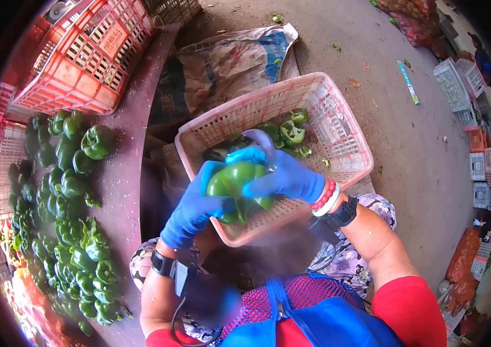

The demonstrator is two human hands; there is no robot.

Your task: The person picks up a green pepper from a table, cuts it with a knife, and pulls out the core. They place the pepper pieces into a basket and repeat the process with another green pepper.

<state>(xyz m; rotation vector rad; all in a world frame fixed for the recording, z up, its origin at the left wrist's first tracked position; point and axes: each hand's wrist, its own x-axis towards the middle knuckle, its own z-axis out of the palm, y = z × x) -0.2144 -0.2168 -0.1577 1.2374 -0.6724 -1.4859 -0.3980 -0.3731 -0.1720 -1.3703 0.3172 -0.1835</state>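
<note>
My left hand [199, 199], in a blue glove, is closed around a green bell pepper [231, 182] above the pink crate. In my right hand [287, 178], also gloved in blue, is a small knife [264, 141] with a curved greyish blade; its handle is hidden by my fingers. My right thumb presses on the pepper's side. Below both hands stands the pink plastic crate [338, 124], with cut green pepper pieces [291, 133] lying at its bottom. The lower part of the held pepper is blurred.
Many whole green peppers [72, 185] lie on a reddish table [132, 144] at my left. A red-and-white crate [98, 55] stands on its far end. Flattened sacks [216, 72] cover the floor beyond. Stacked crates [453, 87] and red net bags [462, 260] line the right side.
</note>
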